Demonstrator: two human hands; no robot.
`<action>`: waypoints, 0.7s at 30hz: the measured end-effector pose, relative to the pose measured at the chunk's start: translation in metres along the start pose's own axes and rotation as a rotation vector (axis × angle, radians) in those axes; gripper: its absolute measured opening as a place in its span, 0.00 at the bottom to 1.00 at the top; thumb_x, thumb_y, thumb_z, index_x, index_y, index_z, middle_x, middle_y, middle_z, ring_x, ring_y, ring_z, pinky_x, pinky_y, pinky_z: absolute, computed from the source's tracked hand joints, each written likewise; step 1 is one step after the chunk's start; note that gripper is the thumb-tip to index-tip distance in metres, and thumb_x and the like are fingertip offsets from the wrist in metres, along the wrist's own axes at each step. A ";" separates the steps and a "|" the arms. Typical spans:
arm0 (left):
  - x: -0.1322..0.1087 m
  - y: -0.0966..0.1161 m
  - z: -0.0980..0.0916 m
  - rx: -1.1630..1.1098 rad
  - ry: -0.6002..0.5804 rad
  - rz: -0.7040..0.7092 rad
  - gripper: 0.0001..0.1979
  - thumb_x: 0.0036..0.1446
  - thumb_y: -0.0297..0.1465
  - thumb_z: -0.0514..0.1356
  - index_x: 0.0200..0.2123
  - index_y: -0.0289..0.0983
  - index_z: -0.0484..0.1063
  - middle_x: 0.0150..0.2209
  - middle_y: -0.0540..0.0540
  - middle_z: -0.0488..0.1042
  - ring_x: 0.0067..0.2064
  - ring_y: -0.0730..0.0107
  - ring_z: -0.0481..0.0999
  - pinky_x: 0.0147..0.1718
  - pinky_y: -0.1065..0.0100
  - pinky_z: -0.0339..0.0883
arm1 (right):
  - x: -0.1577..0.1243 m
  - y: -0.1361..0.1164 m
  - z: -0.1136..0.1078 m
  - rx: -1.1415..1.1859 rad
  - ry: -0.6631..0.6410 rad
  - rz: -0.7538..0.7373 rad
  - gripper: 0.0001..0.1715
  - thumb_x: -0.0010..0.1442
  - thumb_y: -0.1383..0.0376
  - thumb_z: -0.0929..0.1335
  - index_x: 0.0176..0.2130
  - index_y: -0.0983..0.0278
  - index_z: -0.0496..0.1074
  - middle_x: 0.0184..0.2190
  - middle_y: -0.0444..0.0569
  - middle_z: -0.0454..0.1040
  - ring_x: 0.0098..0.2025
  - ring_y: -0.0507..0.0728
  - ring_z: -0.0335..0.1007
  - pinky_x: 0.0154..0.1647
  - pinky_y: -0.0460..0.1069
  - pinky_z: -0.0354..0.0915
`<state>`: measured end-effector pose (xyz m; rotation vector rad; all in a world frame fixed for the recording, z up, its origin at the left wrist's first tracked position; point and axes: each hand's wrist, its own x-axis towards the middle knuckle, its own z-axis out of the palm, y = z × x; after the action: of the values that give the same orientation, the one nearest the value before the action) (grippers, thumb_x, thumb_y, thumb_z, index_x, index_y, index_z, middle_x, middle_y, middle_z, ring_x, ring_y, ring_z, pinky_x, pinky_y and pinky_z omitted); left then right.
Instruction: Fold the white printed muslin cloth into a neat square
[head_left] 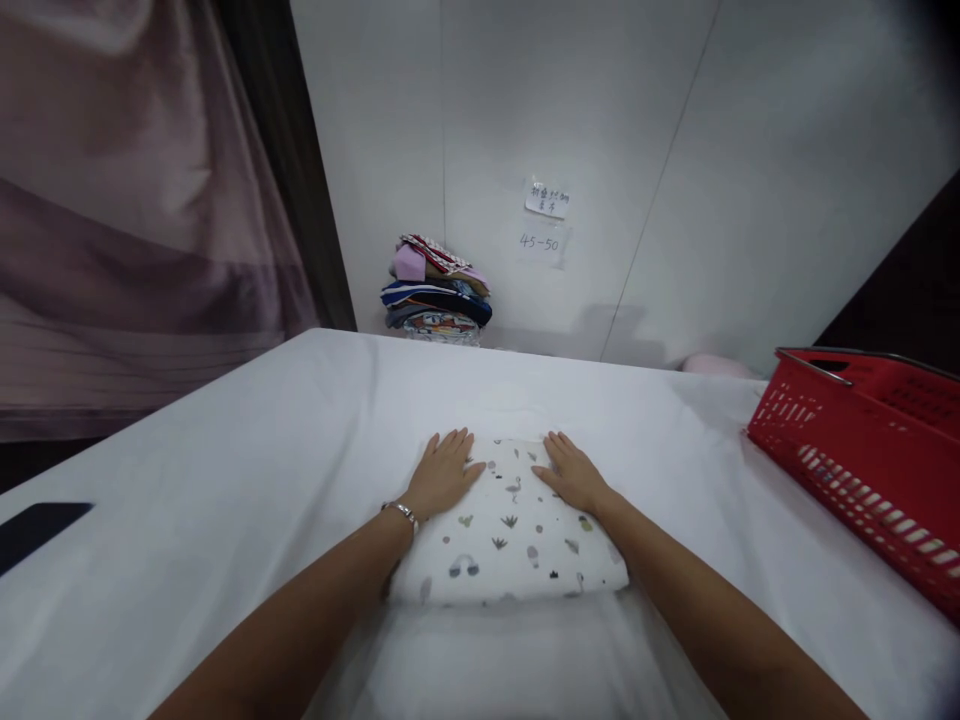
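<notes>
A folded white cloth (517, 535) with small grey and green prints of birds, leaves and rainbows lies on the white-covered table in front of me. My left hand (444, 474) rests flat on its far left edge, fingers stretched out and pointing away from me. On the far right edge lies my right hand (574, 474), also flat with the fingers extended. A metal bracelet (401, 512) circles my left wrist. Neither hand grips the cloth; both press or rest on top of it.
A red plastic basket (870, 440) stands at the table's right side. Folded clothes (437, 290) are stacked beyond the far edge by the wall. A dark flat object (41, 530) lies at the left edge. Handwritten paper labels (544, 240) hang on the wall; a pinkish curtain (135, 200) hangs left.
</notes>
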<state>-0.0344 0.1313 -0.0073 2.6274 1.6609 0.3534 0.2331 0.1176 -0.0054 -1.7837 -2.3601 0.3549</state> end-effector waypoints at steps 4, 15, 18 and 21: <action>-0.001 -0.001 0.000 -0.021 0.005 0.002 0.29 0.60 0.45 0.42 0.60 0.37 0.53 0.62 0.42 0.54 0.63 0.59 0.49 0.60 0.53 0.39 | -0.002 0.001 -0.009 0.227 0.001 0.023 0.46 0.57 0.42 0.55 0.63 0.71 0.48 0.65 0.55 0.42 0.66 0.60 0.31 0.64 0.55 0.39; -0.005 -0.008 -0.008 -0.123 0.208 -0.360 0.27 0.60 0.42 0.44 0.57 0.33 0.56 0.62 0.37 0.52 0.62 0.58 0.51 0.57 0.57 0.49 | -0.085 -0.006 -0.004 0.866 0.192 0.381 0.45 0.54 0.52 0.65 0.63 0.64 0.46 0.63 0.53 0.50 0.62 0.60 0.49 0.61 0.55 0.50; -0.002 -0.018 -0.014 -0.205 0.113 -0.515 0.30 0.58 0.44 0.46 0.57 0.29 0.57 0.58 0.33 0.59 0.59 0.53 0.58 0.53 0.58 0.54 | -0.112 -0.009 -0.001 0.891 0.170 0.391 0.47 0.52 0.53 0.66 0.63 0.63 0.46 0.63 0.52 0.50 0.62 0.61 0.50 0.60 0.57 0.51; 0.005 -0.029 -0.022 -0.302 -0.017 -0.534 0.30 0.55 0.45 0.49 0.54 0.30 0.60 0.55 0.33 0.63 0.56 0.52 0.62 0.51 0.60 0.56 | -0.131 -0.012 0.003 0.925 0.148 0.387 0.50 0.51 0.54 0.68 0.64 0.64 0.42 0.61 0.52 0.54 0.60 0.61 0.53 0.59 0.56 0.53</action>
<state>-0.0620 0.1463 0.0112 1.8838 2.0224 0.5070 0.2570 -0.0113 -0.0025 -1.6449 -1.3383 1.0940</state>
